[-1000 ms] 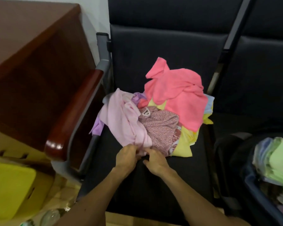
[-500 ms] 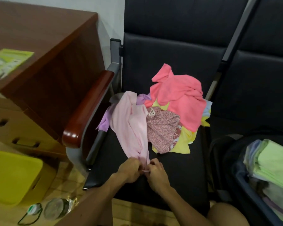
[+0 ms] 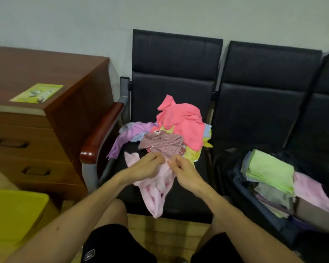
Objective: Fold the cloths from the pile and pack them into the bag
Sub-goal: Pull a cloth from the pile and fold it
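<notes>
A pile of cloths (image 3: 179,133) lies on the black chair seat (image 3: 186,204): coral pink on top, a speckled mauve one in front, purple, yellow and pale blue beneath. My left hand (image 3: 146,166) and my right hand (image 3: 184,171) pinch the top edge of a light pink cloth (image 3: 156,192), which hangs down crumpled over the seat's front edge, apart from the pile. To the right an open dark bag (image 3: 254,211) holds folded cloths, with a green one (image 3: 270,171) on top and a pink one beside it.
A wooden desk (image 3: 46,103) with drawers and a green leaflet stands at the left, next to the chair's wooden armrest (image 3: 101,133). A yellow box (image 3: 13,211) sits on the floor at lower left. More black chairs run along the wall to the right.
Both hands have pulled the light pink cloth out of the pile toward me and lifted its edge. The view has tilted up and back, showing the wall and more of the bag.
</notes>
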### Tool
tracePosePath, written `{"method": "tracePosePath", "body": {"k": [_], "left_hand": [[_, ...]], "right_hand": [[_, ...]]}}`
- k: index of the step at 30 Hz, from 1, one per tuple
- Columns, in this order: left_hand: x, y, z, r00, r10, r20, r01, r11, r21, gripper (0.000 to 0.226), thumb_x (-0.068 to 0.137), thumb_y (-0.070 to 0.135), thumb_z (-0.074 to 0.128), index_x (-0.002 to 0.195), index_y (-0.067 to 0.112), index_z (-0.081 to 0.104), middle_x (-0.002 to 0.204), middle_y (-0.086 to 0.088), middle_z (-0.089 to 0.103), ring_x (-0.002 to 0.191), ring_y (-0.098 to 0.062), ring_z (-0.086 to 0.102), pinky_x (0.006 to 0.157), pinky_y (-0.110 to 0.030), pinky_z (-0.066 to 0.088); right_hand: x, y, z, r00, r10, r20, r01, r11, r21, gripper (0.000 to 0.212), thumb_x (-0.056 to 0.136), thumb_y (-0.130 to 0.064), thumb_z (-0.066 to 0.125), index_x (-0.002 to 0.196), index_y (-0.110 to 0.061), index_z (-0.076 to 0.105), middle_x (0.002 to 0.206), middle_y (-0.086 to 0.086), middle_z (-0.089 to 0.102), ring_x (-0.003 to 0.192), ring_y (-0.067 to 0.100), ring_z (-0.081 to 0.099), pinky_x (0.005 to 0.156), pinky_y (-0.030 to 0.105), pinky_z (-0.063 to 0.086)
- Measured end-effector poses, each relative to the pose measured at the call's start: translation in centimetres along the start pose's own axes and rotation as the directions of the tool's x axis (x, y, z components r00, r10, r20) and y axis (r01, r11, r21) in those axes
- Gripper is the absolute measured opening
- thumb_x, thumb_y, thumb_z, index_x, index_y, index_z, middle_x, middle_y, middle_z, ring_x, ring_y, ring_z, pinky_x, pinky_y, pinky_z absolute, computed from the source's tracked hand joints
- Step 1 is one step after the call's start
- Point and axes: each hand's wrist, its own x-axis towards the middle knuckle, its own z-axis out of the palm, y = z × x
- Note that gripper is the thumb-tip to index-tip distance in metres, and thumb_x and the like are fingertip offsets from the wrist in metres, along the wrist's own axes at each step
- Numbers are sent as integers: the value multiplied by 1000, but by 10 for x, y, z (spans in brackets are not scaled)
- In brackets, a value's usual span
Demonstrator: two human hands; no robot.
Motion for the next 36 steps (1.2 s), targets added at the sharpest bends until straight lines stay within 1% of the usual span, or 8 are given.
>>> {"method": "tracePosePath", "body": {"k": [4, 14, 17, 21, 25, 29, 32, 36], "left_hand": [[-24, 51, -11, 983, 117, -139, -128, 989, -76, 19, 103, 28, 45, 94, 32, 62, 112, 13, 59, 112, -12, 51, 106, -25, 31], [-82, 138, -50, 888, 434, -151, -451, 887, -102, 32, 80, 37, 80, 75, 19, 54, 73, 5, 59, 67, -9, 55, 63, -26, 44], [-94, 146, -55, 872, 458, -172, -473, 879, -59, 42, 67, 28, 91, 74, 25, 50, 71, 3, 61, 64, -10, 54, 60, -27, 46], [-88, 139, -58, 834, 380, -401, -453, 886, -101, 38, 73, 18, 88, 77, 12, 51, 66, 14, 58, 59, -2, 55, 58, -19, 46], [-69, 110, -68, 812, 273, -516, -338, 941, -33, 32, 83, 28, 79, 84, 9, 54, 77, 1, 58, 69, -13, 53, 61, -22, 44], [-58, 82, -49, 765, 420, -489, -134, 846, 516, 19, 88, 32, 71, 85, 23, 54, 81, 8, 56, 78, -16, 52, 68, -33, 47], [-82, 92, -5, 794, 427, -433, -403, 903, 152, 13, 92, 33, 67, 86, 25, 59, 79, 8, 63, 75, -12, 60, 69, -34, 53], [-111, 107, 35, 868, 437, -235, -491, 827, -274, 37, 77, 40, 68, 111, 33, 57, 106, 5, 66, 97, -13, 65, 78, -30, 54]], "right_hand": [[-32, -57, -32, 972, -169, -162, 173, 985, 7, 19, 102, -20, 51, 89, -10, 61, 79, -9, 58, 66, -6, 48, 65, 14, 38], [-93, -143, -98, 944, -313, -107, 307, 949, -68, 24, 84, -38, 76, 86, -17, 64, 57, 12, 52, 53, 19, 44, 53, 30, 35], [-102, -143, -111, 976, -198, 95, 218, 923, -317, 32, 71, -42, 85, 92, -24, 69, 76, -1, 69, 67, 14, 65, 60, 30, 52], [-104, -112, -123, 989, -18, 146, 106, 776, -622, 22, 85, -40, 73, 77, -21, 63, 75, -3, 63, 68, 14, 61, 59, 18, 48], [-112, -110, -140, 999, -22, 35, 32, 942, -333, 20, 94, -32, 65, 85, -15, 71, 79, -7, 71, 74, 9, 66, 66, 22, 51], [-115, -138, -123, 992, 33, -122, -16, 990, 140, 31, 96, -37, 60, 99, -8, 73, 92, 13, 75, 79, 19, 68, 71, 32, 56], [-110, -149, -98, 984, 133, -122, -44, 832, 553, 32, 96, -33, 62, 103, -2, 70, 92, 17, 72, 82, 25, 70, 76, 39, 58], [-104, -149, -74, 981, 183, -65, -92, 728, 679, 14, 99, -23, 57, 97, -10, 63, 85, 7, 67, 70, 18, 65, 58, 28, 56]]}}
